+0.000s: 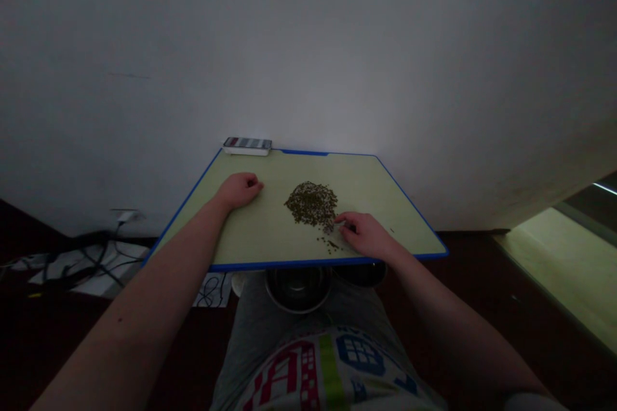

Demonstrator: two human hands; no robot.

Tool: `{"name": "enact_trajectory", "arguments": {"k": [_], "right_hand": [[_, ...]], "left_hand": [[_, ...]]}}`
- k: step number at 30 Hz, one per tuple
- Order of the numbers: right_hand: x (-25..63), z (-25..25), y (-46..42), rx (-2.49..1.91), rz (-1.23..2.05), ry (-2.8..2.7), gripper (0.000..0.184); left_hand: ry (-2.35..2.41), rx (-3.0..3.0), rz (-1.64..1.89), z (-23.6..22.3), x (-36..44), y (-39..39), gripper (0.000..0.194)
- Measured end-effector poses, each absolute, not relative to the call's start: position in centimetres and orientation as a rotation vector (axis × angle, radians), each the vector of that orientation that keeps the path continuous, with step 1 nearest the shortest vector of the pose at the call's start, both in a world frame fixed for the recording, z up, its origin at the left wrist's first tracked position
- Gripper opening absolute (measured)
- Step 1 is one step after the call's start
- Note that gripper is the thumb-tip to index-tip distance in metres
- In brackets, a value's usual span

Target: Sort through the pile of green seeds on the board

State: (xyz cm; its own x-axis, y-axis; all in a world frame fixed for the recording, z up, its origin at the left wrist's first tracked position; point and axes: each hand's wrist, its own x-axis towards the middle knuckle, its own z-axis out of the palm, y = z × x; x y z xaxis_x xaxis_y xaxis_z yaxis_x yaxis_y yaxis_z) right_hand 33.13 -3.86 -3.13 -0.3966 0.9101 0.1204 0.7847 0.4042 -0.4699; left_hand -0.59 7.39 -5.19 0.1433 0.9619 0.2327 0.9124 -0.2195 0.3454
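A pale green table (270,231) with a blue rim stands before me against a white wall. A heap of small dark green beans (312,203) lies at its middle. My right hand (366,235) rests on the table at the heap's near right edge, its fingers together and touching a few loose beans (330,244) that lie apart from the heap. My left hand (240,189) lies on the table left of the heap, fingers curled under in a loose fist, holding nothing that I can see.
A phone-like box (247,144) lies at the table's far left corner. Two metal bowls (297,289) sit in my lap under the near edge. Cables and papers (87,263) lie on the dark floor at left. A pale surface (569,270) is at right.
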Motion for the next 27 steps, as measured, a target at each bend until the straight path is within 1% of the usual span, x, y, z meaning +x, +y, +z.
{"name": "enact_trajectory", "arguments": {"k": [9,11,16,27], "right_hand": [[37.7,-3.4,-5.4,-1.562,0.587,-2.177,0.029],[37.8,-3.3,-6.2,-1.621,0.569,-2.152,0.029],[36.0,-3.1,-7.9,-1.68,0.503,-2.145,0.031],[31.9,-3.7,-8.0,-1.685,0.449,-2.123,0.024]], "left_hand": [[1.891,2.288,0.596,-5.4,-0.7,7.7,0.037],[1.89,2.293,0.594,-5.4,-0.7,7.7,0.038],[1.906,2.283,0.591,-5.3,-0.6,7.6,0.038],[1.898,2.311,0.599,-5.1,-0.5,7.5,0.038]]}}
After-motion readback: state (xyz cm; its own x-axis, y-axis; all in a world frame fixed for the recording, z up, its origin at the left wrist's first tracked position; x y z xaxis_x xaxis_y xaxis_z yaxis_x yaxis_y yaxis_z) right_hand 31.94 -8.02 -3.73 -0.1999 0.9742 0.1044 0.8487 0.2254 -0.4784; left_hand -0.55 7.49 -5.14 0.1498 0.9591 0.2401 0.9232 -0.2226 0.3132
